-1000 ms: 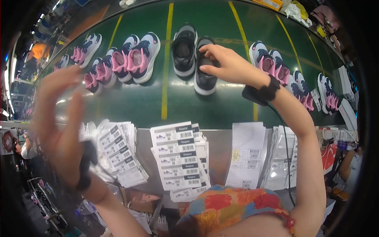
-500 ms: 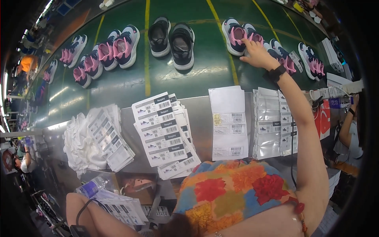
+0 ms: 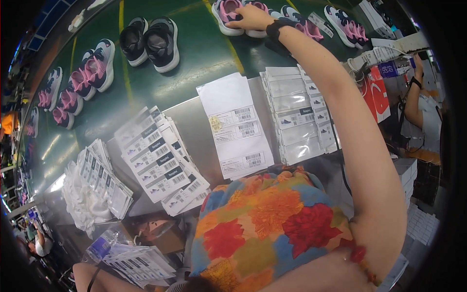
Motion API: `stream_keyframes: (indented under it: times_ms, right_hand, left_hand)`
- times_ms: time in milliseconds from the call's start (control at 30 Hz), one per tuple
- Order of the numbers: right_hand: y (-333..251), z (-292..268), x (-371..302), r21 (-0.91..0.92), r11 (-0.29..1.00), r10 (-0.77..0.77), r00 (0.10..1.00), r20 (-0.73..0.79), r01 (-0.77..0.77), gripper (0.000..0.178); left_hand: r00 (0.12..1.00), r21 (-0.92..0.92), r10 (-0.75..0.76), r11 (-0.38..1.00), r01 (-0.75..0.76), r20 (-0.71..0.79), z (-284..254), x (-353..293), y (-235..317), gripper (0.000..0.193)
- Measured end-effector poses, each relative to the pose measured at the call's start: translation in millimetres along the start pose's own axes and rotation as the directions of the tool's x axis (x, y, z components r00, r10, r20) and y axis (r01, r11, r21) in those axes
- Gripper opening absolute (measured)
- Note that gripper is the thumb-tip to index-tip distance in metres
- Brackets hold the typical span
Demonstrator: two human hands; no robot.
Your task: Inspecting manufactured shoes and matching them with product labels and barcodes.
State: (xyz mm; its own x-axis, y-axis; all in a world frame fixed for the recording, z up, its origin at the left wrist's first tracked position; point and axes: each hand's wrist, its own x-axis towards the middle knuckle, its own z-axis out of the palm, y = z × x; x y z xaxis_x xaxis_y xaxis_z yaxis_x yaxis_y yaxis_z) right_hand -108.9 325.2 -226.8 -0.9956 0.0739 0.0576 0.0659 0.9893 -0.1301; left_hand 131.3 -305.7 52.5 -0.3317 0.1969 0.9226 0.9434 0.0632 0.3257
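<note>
At the top, my right hand point(image 3: 250, 20) reaches over a navy, white and pink sneaker point(image 3: 228, 10) of a pair on the green surface. Its thumb and fingers are apart and touch the shoe near its pink collar; the fingertips are partly hard to make out. A dark band circles that wrist. My left hand is out of the picture; only part of my bare left arm shows at the lower left. Black sneakers point(image 3: 162, 45) stand left of my right hand, and more pink-lined sneakers point(image 3: 99, 68) stand farther left.
Label sheets point(image 3: 158, 160), a white printed sheet point(image 3: 238, 131) and bagged labels point(image 3: 294, 121) lie on the metal ledge. Crumpled white paper point(image 3: 85, 197) is at the left. A black cable point(image 3: 335, 141) hangs by my right arm. Another person's arm point(image 3: 413, 97) is at the right.
The view has turned, so shoes and sheets sit farther left and those at the right higher. My right hand stays at the same pair of sneakers.
</note>
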Motion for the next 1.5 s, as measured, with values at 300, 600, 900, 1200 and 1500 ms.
stream_keyframes:
  times_ms: [300, 600, 900, 1200, 1500]
  right_hand:
    - [-150.0, -173.6, -130.2, 0.265, 0.950, -0.135, 0.983, -0.125, 0.164, 0.045]
    - [-222.7, -99.7, -270.5, 0.188, 0.908, -0.303, 0.897, -0.321, 0.374, 0.035]
    - [-204.9, -75.2, -298.6, 0.399, 0.843, -0.261, 0.923, -0.282, 0.360, 0.033]
    - [-181.6, -61.4, -303.4, 0.615, 0.787, 0.073, 0.997, 0.000, -0.057, 0.060]
    - [-158.2, -13.0, -292.2, 0.478, 0.849, -0.139, 0.967, -0.214, 0.227, 0.047]
  left_hand:
    - [0.935, -0.218, -0.332, 0.910, 0.352, 0.124, 7.0, -17.5, -15.5, 0.034]
    - [0.767, -0.478, -0.550, 0.603, 0.638, 0.331, 21.8, -43.6, -58.4, 0.032]
    - [0.014, 0.336, -0.964, 0.107, 0.936, 0.266, 101.5, -111.1, -118.4, 0.037]
    - [0.401, 0.420, -0.763, 0.626, 0.657, 0.507, 268.8, -181.4, -90.4, 0.074]
    - [0.840, 0.191, -0.210, 0.973, 0.129, 0.500, 265.8, -158.9, -116.2, 0.033]
